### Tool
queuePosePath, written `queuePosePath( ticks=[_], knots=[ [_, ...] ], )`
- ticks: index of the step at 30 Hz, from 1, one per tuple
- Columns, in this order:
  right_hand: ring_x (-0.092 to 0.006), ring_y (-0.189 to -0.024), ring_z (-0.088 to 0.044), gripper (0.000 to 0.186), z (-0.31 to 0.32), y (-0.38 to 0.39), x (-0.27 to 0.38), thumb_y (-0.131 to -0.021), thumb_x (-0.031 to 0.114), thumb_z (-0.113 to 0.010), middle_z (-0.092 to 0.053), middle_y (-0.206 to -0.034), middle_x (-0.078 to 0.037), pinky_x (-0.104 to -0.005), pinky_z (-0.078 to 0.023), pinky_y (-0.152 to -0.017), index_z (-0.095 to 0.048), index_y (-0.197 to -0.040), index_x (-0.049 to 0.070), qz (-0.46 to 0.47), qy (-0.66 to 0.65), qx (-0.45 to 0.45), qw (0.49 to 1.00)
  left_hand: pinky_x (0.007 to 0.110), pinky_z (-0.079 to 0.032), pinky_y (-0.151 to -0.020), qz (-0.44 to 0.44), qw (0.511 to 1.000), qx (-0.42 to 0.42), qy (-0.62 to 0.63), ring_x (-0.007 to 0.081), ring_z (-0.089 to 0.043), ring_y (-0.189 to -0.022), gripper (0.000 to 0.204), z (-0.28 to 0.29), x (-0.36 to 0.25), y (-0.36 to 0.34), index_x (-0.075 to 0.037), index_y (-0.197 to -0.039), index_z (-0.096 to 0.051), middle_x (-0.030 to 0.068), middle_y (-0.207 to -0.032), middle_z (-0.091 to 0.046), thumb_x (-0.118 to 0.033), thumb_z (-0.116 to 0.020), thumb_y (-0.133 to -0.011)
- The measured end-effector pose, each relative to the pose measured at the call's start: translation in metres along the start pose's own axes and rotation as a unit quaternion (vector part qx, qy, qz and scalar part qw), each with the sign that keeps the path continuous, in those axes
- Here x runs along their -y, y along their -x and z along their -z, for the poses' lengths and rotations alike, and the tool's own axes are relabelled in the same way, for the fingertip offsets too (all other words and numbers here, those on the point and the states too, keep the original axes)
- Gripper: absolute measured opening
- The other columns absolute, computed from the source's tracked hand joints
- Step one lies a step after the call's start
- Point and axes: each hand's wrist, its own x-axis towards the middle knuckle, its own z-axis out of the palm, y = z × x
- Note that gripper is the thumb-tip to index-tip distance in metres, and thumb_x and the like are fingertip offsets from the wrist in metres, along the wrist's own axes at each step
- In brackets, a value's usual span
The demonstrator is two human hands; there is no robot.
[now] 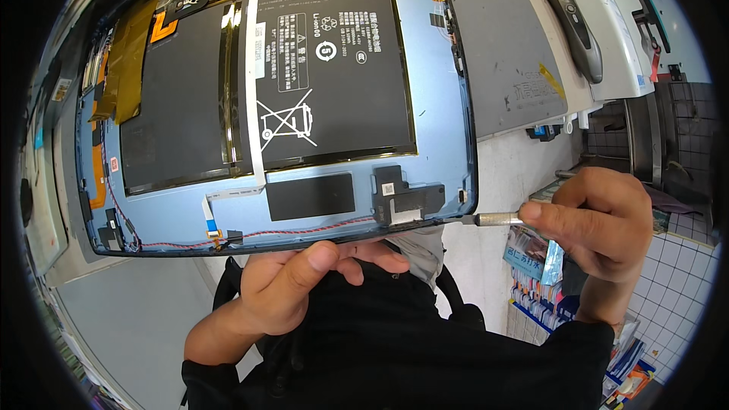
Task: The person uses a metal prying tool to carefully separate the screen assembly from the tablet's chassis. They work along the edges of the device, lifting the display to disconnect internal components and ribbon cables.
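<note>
An opened tablet point(364, 196) with a light-blue inner housing and a black rim lies before me, its near edge over my lap. Inside sit a large black battery pack point(342, 118) edged with gold tape, and a black speaker module point(402, 201) at the near right corner. My left hand point(292, 281) grips the near rim, thumb along the edge and fingers beneath. Pinched in my right hand point(596, 220) is a thin pry tool with a silver handle point(497, 219). Its narrow tip points left and meets the near rim beside the speaker module; exact contact is hard to tell.
A white flat cable point(253, 99) runs down across the battery, and a red twisted wire point(304, 231) follows the near edge. A grey mat point(509, 53) lies right of the tablet, with a black-and-grey handheld device point(569, 19) beyond it. Shelved packages point(535, 296) stand lower right.
</note>
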Motion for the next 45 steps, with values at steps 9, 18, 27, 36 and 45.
queuePosePath(
  ticks=[9, 18, 27, 36, 45],
  knots=[
    [-0.0064, -0.047, -0.047, 0.028, 0.000, 0.004, 0.004, -0.071, 0.015, -0.075, -0.054, -0.060, 0.001, -0.0204, -0.032, -0.040, -0.076, -0.099, 0.013, 0.010, 0.019, 0.017, 1.000, 0.031, -0.054, -0.066, -0.007, 1.000, 0.002, -0.013, 0.0392, -0.067, -0.097, 0.069, 0.000, 0.000, -0.001, 0.014, -0.129, -0.044, 0.0304, -0.120, -0.059, -0.048, -0.045, -0.098],
    [-0.0064, -0.048, -0.048, 0.028, -0.002, 0.006, 0.007, -0.071, 0.015, -0.075, -0.054, -0.061, 0.001, -0.0208, -0.032, -0.040, -0.076, -0.099, 0.013, 0.001, 0.022, 0.012, 1.000, 0.031, -0.055, -0.066, -0.014, 1.000, 0.001, -0.012, 0.0393, -0.067, -0.096, 0.068, 0.000, 0.001, -0.001, 0.014, -0.128, -0.044, 0.0316, -0.120, -0.058, -0.048, -0.045, -0.098],
    [-0.0087, -0.044, -0.045, 0.025, -0.002, 0.001, 0.006, -0.066, 0.012, -0.078, -0.050, -0.056, 0.000, -0.0228, -0.029, -0.038, -0.078, -0.091, 0.013, -0.002, 0.010, -0.006, 1.000, 0.030, -0.055, -0.066, -0.011, 1.000, -0.002, -0.012, 0.0386, -0.067, -0.097, 0.069, -0.001, 0.000, -0.001, 0.015, -0.127, -0.046, 0.0310, -0.120, -0.059, -0.048, -0.045, -0.098],
    [-0.0072, -0.046, -0.045, 0.025, 0.006, -0.010, -0.004, -0.073, 0.016, -0.071, -0.052, -0.059, 0.001, -0.0228, -0.030, -0.039, -0.076, -0.098, 0.013, 0.049, 0.006, 0.033, 0.998, 0.029, -0.055, -0.066, -0.003, 1.000, 0.000, -0.010, 0.0383, -0.067, -0.098, 0.069, 0.001, 0.000, 0.001, 0.014, -0.127, -0.046, 0.0290, -0.119, -0.060, -0.048, -0.045, -0.098],
    [-0.0080, -0.046, -0.045, 0.024, 0.000, -0.015, -0.004, -0.074, 0.016, -0.070, -0.052, -0.059, 0.001, -0.0235, -0.029, -0.039, -0.076, -0.097, 0.013, 0.060, -0.005, 0.037, 0.998, 0.029, -0.054, -0.067, -0.003, 1.000, -0.001, -0.008, 0.0380, -0.067, -0.098, 0.069, 0.004, 0.000, 0.003, 0.013, -0.127, -0.047, 0.0287, -0.116, -0.061, -0.049, -0.046, -0.098]
  ],
)
